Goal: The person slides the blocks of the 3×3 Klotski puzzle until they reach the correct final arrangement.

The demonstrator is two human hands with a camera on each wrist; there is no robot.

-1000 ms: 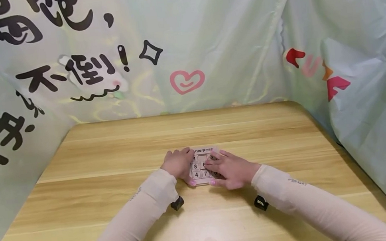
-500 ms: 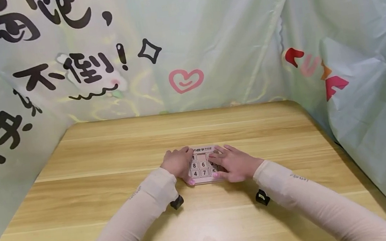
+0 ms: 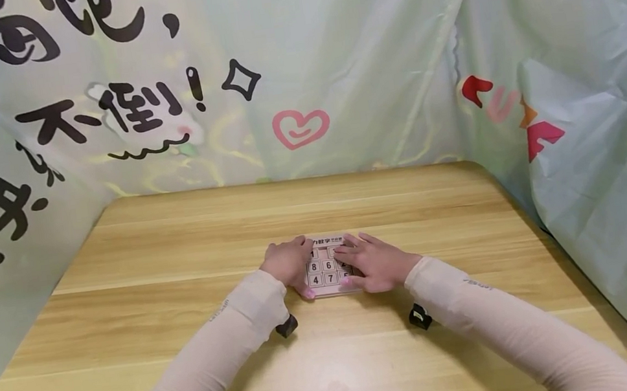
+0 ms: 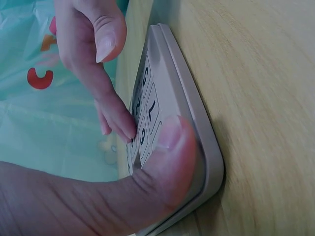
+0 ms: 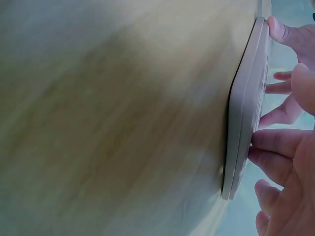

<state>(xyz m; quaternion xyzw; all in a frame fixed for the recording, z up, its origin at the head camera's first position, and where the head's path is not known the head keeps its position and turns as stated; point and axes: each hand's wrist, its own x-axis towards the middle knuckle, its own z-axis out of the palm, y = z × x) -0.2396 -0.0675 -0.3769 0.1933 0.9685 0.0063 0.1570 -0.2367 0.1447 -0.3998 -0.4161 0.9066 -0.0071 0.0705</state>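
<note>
A pale pink sliding number puzzle (image 3: pixel 328 265) lies flat on the wooden table between both hands, its black-numbered tiles in rows. My left hand (image 3: pixel 287 265) grips its left side, thumb (image 4: pixel 170 157) pressed on the near left corner and fingers at the far one. With index and middle fingers (image 5: pixel 275 142) fairly straight, my right hand (image 3: pixel 379 264) touches a top-row tile whose number is covered. That tile stands partway across the top-row gap, right of tile 1. The right thumb hovers by tile 5. Tiles 8, 6, 4 and 7 show plainly.
The wooden table (image 3: pixel 334 362) stretches out around the puzzle. Pale green printed cloth (image 3: pixel 368 65) hangs behind it and along both sides. A dark strap piece (image 3: pixel 286 326) sits under the left wrist and another (image 3: pixel 420 317) under the right.
The right fingers have gone from over the middle tiles to the upper right, then slightly left, and the top-row tile has slid left into the gap. The left hand keeps its grip.
</note>
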